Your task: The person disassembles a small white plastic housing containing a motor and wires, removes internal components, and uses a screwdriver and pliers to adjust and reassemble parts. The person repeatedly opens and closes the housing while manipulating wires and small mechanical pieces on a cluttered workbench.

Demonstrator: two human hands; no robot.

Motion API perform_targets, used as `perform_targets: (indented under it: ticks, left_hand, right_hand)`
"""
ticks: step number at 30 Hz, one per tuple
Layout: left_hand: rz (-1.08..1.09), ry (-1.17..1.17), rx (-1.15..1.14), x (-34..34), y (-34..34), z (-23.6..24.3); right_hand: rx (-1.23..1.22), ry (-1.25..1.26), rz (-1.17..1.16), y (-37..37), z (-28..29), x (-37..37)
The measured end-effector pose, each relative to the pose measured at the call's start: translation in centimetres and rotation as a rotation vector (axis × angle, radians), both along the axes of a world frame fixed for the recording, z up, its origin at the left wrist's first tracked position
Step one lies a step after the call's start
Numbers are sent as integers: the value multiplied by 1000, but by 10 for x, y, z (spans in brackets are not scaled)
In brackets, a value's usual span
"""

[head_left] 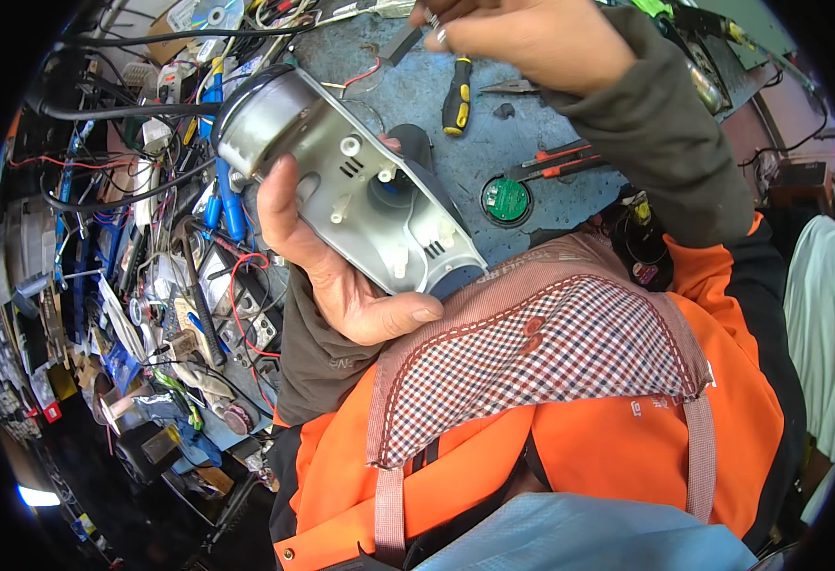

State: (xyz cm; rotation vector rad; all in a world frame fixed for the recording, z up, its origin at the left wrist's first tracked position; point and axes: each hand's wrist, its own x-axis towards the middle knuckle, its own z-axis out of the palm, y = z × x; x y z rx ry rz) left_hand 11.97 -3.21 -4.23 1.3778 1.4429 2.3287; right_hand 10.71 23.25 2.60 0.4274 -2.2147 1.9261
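My left hand [313, 276] grips an open appliance housing [360, 209], silvery inside with white plastic posts, slots and a thin wire, its round dark-rimmed end toward the upper left and its narrower end near my chest. My right hand [494, 43] is raised at the top edge, fingers pinched on a small silver metal piece [437, 29], too small to name surely. Just right of the housing a round green circuit board [505, 202] sits in a black ring on the blue-grey mat [475, 162]. A yellow-and-black screwdriver [457, 100] lies below my right hand.
Pliers [513, 88] lie beside the screwdriver, red-handled tools [565, 164] by the board. A dark block [398, 43] is at the back. Tangled cables, blue tools [227, 205] and small parts crowd the left side. A pale cloth [817, 333] hangs at the far right.
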Motion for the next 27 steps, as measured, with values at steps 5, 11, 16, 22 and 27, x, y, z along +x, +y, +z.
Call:
perform_targets:
  ticks: [5,11,16,22,27]
  left_hand:
    - [-3,27,-9,-4,5,4]
    - [-10,132,-119,-12,3,13]
    - [-12,158,-113,-13,6,16]
    - [-74,175,-100,-18,7,15]
    - [-28,106,-73,-11,6,11]
  right_hand:
    - [958,317,0,-22,-33,-46]
    - [839,41,398,-31,-67,-95]
    - [1154,53,70,-31,-54,-103]
    - [1341,242,-8,-20,-80,-114]
    - [1193,544,-81,-19,-51,-96]
